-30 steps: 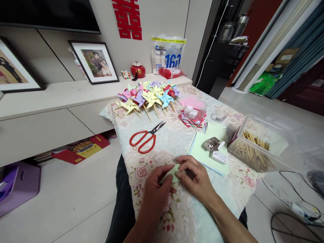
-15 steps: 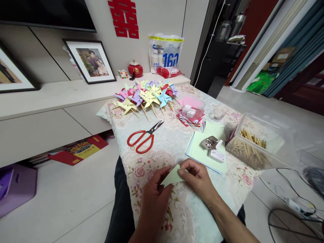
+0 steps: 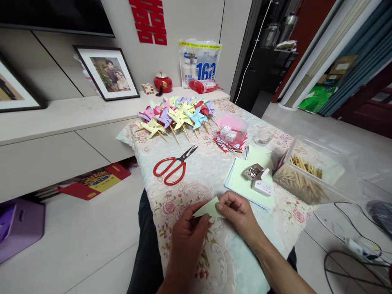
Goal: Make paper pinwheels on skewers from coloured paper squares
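Both hands pinch a small pale green folded paper, a triangle shape, just above the floral tablecloth at the near edge. My left hand grips its left corner. My right hand grips its right side. Red-handled scissors lie a little beyond the hands. A stack of pale green paper sheets lies to the right with a small box of pins and a white box on it.
Several finished paper pinwheels are heaped at the far end. A clear tub of wooden sticks stands at the right edge. A pink-lidded tub sits on cut paper scraps. Cables lie on the floor at right.
The hands lifted the folded green paper off the cloth, and it now shows as a flat triangle between them. The view shifted slightly left.
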Motion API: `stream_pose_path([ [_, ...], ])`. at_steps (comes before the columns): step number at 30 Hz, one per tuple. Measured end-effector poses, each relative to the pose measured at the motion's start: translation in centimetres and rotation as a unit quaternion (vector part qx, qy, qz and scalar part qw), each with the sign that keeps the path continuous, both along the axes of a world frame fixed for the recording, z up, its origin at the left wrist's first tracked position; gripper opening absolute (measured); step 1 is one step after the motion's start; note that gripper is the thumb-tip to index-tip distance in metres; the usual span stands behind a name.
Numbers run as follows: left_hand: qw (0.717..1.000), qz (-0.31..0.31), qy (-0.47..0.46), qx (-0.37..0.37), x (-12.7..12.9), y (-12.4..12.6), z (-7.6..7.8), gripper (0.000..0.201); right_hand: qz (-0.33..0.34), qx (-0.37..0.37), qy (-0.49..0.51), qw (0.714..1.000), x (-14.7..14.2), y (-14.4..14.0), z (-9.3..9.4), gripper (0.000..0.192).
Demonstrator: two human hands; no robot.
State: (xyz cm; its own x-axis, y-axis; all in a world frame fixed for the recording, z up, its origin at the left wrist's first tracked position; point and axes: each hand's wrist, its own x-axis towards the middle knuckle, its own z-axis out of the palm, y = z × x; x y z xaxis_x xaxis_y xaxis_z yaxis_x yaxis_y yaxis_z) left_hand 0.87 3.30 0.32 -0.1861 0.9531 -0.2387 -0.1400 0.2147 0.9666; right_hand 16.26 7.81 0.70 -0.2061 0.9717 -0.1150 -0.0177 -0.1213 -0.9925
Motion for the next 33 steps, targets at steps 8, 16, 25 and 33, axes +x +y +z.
stream_pose_path([
  [8,1.0,0.012,0.008,-0.016,-0.4,0.0,0.8,0.032,-0.003,0.11,-0.043,0.993,-0.1,0.0,0.4,0.021],
  [16,0.999,-0.006,-0.002,-0.041,-0.6,-0.4,1.8,0.032,-0.002,0.054,-0.026,0.998,-0.1,0.0,0.1,0.024],
  [25,0.998,0.035,-0.011,-0.058,-0.6,-0.2,2.2,0.033,-0.011,0.036,-0.044,0.998,-0.2,-0.2,0.1,0.028],
  [33,0.998,0.041,-0.026,-0.037,-0.5,0.1,2.9,0.043,0.006,0.044,-0.066,0.997,0.0,-0.2,0.0,0.027],
])
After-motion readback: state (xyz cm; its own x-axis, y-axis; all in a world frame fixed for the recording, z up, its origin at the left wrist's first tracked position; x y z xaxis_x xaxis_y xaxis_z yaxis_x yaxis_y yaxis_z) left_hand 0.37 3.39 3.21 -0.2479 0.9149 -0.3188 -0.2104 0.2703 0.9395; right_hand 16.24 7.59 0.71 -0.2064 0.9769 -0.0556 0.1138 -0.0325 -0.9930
